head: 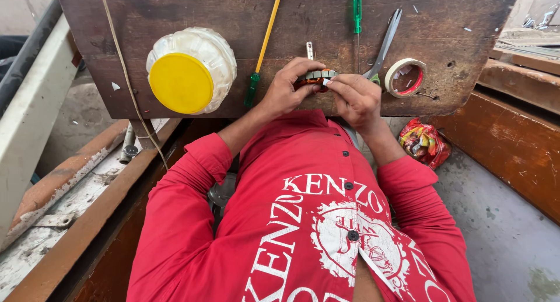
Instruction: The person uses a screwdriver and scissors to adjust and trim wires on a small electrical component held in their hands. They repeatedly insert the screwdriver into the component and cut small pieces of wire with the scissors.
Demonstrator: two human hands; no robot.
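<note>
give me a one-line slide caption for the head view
Left hand and right hand hold a small ringed part at a wooden bench beside scissors and tape roll.

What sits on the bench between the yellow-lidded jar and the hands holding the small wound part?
In the head view, a yellow-shafted screwdriver with a green handle lies between the jar and the left hand; otherwise bare wood.

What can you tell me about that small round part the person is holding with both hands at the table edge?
The small round part looks like a motor stator: a ring with grey metal segments along its top and reddish-copper windings below. It sits at the near edge of the dark wooden table, mostly hidden by fingers. The left hand cups it from one side; the right hand pinches a small white piece against it. Its far side cannot be seen.
</note>
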